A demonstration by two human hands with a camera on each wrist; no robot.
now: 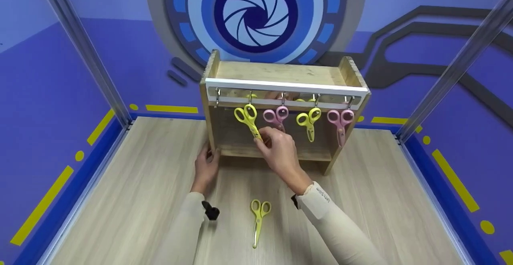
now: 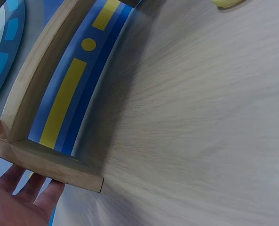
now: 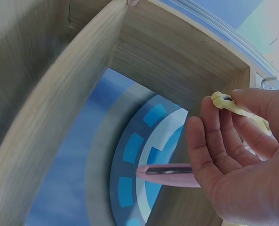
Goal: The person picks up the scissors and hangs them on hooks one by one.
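Observation:
My right hand (image 1: pixel 279 148) pinches the blade end of a pair of yellow scissors (image 1: pixel 247 117), whose handle loops are up at the second hook of a white hook rail (image 1: pixel 288 87). In the right wrist view, thumb and fingers hold the yellow blade tip (image 3: pixel 219 100), and pink scissors (image 3: pixel 167 175) point past the fingers. My left hand (image 1: pixel 206 168) grips the lower left side of a wooden shelf (image 1: pixel 212 126); in the left wrist view its fingers (image 2: pixel 47 195) curl round the wooden edge. Another pair of yellow scissors (image 1: pixel 258 219) lies on the table, between the forearms.
Pink scissors (image 1: pixel 276 116), yellow scissors (image 1: pixel 309 120) and more pink scissors (image 1: pixel 340 121) hang farther right on the rail. The leftmost hook (image 1: pixel 217 96) carries nothing. Blue patterned walls (image 1: pixel 132 56) with metal posts (image 1: pixel 86 52) surround the wooden-look table (image 1: pixel 160 177).

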